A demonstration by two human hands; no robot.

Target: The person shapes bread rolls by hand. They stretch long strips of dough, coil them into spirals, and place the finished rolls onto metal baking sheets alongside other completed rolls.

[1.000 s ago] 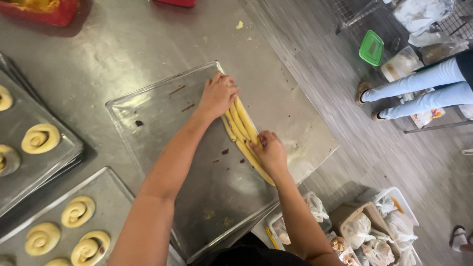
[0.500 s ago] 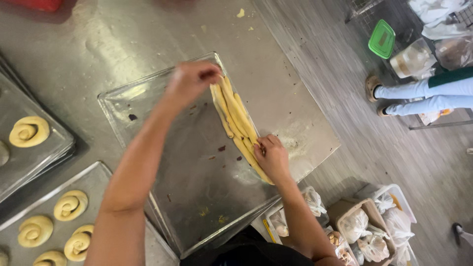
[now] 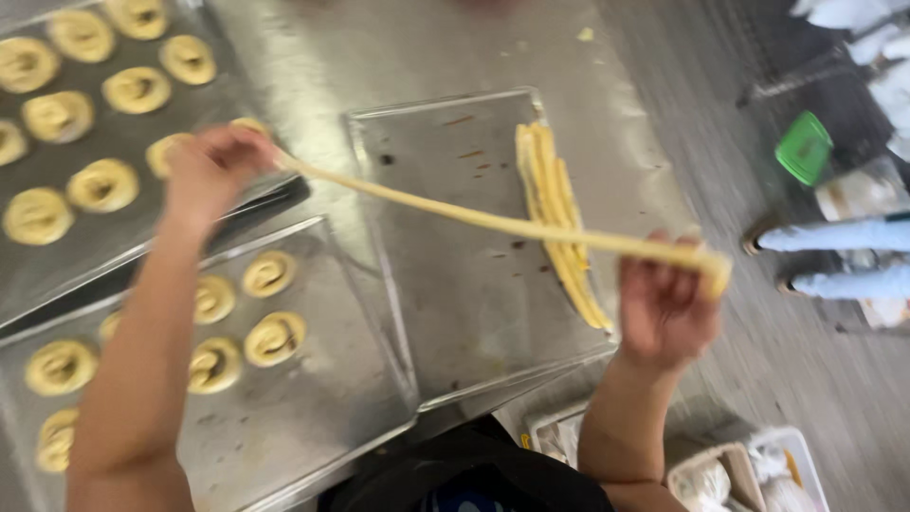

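A long thin yellow dough strip (image 3: 474, 216) hangs stretched in the air between both hands. My left hand (image 3: 210, 171) pinches its left end above the trays of coiled pieces. My right hand (image 3: 666, 301) grips the right end past the right edge of the middle metal tray (image 3: 445, 275). Several more dough strips (image 3: 555, 218) lie side by side along that tray's right side.
Two baking trays (image 3: 313, 398) on the left hold several coiled dough spirals (image 3: 273, 338). All trays sit on a steel table (image 3: 313, 57). Another person's legs (image 3: 834, 256) stand on the floor at right, near a green lid (image 3: 803, 147). Bins with bags (image 3: 739, 474) sit below.
Both hands lifted one strip off the pile and pulled it long; my left hand swung far left over the coil trays, my right hand rose off the tray. The view shifted left.
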